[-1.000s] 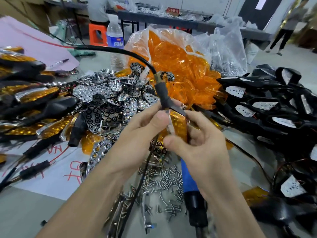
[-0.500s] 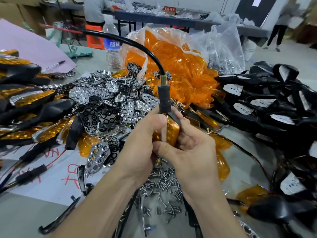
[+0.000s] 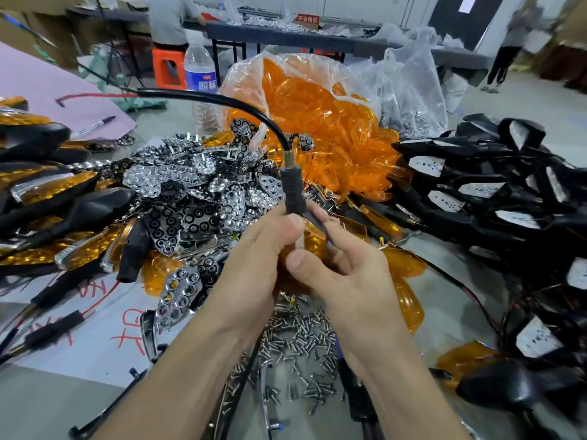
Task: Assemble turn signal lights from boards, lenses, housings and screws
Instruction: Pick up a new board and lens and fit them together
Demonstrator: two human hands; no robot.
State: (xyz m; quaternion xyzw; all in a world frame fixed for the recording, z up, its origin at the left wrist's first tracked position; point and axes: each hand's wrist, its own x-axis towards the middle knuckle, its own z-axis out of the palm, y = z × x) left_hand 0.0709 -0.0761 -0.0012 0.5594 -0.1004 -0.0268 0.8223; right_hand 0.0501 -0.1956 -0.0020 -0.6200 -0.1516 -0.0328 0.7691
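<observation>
The forearms [image 3: 178, 376] are bare; left hand [image 3: 254, 262] and right hand [image 3: 346, 271] bare too; thumbnails [image 3: 294, 260] trimmed short.

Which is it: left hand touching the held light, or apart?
Touching. The head view shows the left hand curled round the amber light, thumb pressed on it just below the black stem; the right hand grips it too.

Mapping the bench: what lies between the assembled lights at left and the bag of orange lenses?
In the head view, a heap of chrome reflectors lies between the lights and the bag.
</observation>
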